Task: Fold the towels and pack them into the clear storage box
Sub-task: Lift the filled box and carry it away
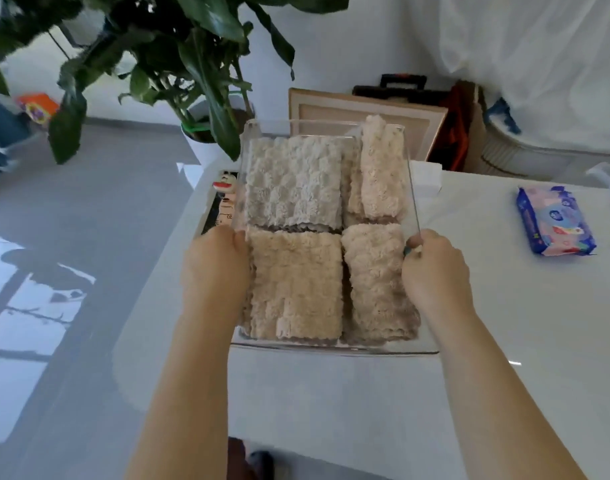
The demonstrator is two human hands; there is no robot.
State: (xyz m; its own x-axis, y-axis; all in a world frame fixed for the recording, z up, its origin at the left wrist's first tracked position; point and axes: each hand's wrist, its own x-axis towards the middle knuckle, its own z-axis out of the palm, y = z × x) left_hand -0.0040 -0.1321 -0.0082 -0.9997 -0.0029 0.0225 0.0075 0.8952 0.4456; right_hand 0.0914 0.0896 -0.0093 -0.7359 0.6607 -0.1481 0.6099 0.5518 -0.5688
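Head view shows both my hands on the clear storage box (pixel 331 348), which is toward the far left corner of the counter (pixel 331 410). My left hand (pixel 215 268) grips the left wall, thumb up at the rim. My right hand (pixel 435 271) pinches the right wall, thumb on top. I hold opposite walls, I judge, to keep the box level so the folds don't slump.

Four folded towels fill it. The far-left towel (pixel 293 181), near-left towel (pixel 296 285) and near-right towel (pixel 376 278) lie flat, while the far-right towel (pixel 379 174) stands higher, wedged into the narrower gap. Packing looks finished. Whether the base rests on the counter or is lifted, I cannot tell. A wipes pack (pixel 556 221) lies well apart, toward the right edge.
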